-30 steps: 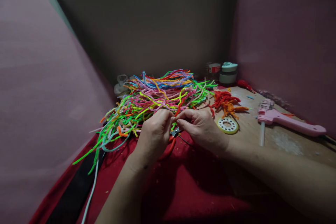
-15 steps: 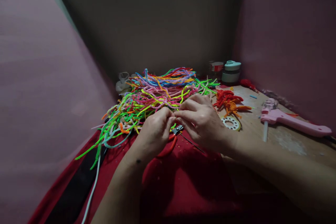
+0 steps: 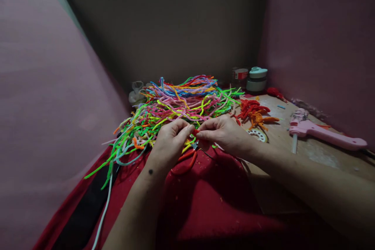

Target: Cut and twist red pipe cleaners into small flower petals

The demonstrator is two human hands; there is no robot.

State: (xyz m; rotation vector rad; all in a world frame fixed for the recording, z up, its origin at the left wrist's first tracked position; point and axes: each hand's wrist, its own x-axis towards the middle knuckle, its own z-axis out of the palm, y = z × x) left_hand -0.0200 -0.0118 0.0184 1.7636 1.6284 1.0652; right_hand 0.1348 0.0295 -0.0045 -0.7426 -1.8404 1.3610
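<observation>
My left hand (image 3: 170, 142) and my right hand (image 3: 225, 133) meet fingertip to fingertip just in front of a big heap of coloured pipe cleaners (image 3: 178, 105). Both pinch a small red piece of pipe cleaner (image 3: 195, 133) between thumb and fingers. Under the hands lie red-handled pliers (image 3: 187, 160) on a red cloth (image 3: 216, 199). A thin dark wire runs out from beneath my right hand.
A small pile of red and orange twisted pieces (image 3: 254, 112) lies right of the heap, beside a white ring with holes (image 3: 259, 134). A pink glue gun (image 3: 322, 134) rests on the wooden table at right. Jars (image 3: 255, 79) stand at the back corner. Walls close in on three sides.
My right hand has turned and lowered, its fingers now closing to a pinch against my left hand's fingertips. The red piece now shows between them.
</observation>
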